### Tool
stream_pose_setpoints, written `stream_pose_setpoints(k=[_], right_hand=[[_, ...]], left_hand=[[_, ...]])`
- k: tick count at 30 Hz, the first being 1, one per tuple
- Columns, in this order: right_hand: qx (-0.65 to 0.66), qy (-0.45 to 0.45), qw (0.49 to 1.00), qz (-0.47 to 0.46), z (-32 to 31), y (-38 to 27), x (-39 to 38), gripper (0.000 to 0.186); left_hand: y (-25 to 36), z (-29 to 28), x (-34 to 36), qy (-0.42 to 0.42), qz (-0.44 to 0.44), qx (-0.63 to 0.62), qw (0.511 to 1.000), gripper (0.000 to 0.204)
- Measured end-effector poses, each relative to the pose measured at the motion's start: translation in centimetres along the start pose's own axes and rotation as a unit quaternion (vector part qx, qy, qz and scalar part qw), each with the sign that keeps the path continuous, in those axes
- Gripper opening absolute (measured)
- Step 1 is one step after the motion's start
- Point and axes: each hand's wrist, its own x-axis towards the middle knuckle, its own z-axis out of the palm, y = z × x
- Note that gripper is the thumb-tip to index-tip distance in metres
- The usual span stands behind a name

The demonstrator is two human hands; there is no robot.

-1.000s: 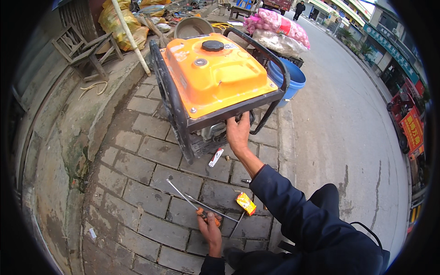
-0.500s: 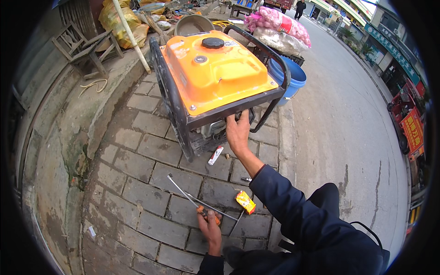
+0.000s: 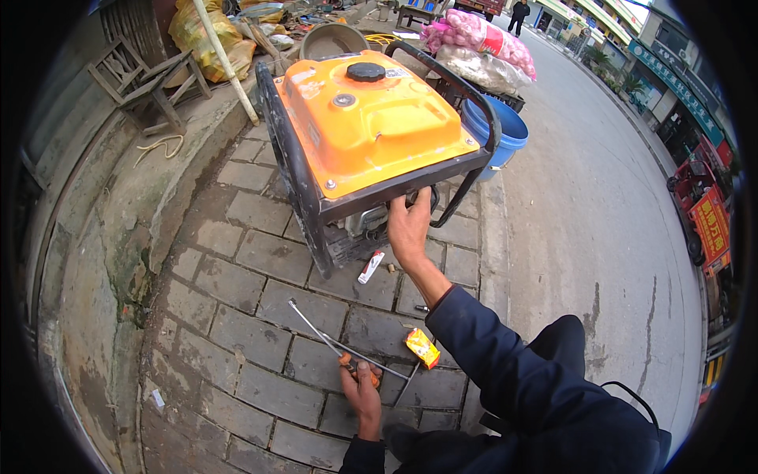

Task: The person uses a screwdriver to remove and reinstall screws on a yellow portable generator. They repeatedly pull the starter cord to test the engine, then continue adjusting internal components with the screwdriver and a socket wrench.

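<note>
A portable generator (image 3: 379,130) with an orange tank and black tube frame stands on the paving in front of me. My right hand (image 3: 409,229) reaches in below the tank's near edge, fingers curled; the frame hides their tips and whatever they grip. Low in the picture, my left hand (image 3: 363,387) is closed round the orange handle of a screwdriver (image 3: 345,360), its long shaft pointing up and left. Across it lies a T-handle wrench (image 3: 395,373). Beside that sits a small yellow and red box (image 3: 423,347). A white and red box (image 3: 370,267) lies by the generator's foot.
A blue bucket (image 3: 505,130) stands right of the generator, near pink net sacks (image 3: 485,39). A concrete ledge (image 3: 174,170) with a broken wooden chair (image 3: 150,87) and a leaning pole (image 3: 225,59) runs along the left. The road (image 3: 592,197) borders the paving on the right.
My right forearm has shifted very slightly left, and its sleeve covers more of the small metal part on the paving. Both hands otherwise keep their places.
</note>
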Motion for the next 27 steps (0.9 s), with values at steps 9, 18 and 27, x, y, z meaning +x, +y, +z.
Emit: stream_pose_setpoints(k=[9,18,27], right_hand=[[-0.093,0.017,0.993,0.076,-0.7,0.3,0.3,0.042],[-0.001,-0.024,1.0,0.016,-1.4,1.0,0.4,0.045],[0.132,-0.034,0.99,-0.021,-0.8,0.5,0.9,0.029]], left_hand=[[0.4,0.2,-0.2,-0.001,-0.004,-0.01,1.0,0.021],[0.2,0.4,-0.2,0.0,-0.013,0.0,1.0,0.022],[-0.2,0.2,-0.2,-0.003,-0.003,0.001,1.0,0.025]])
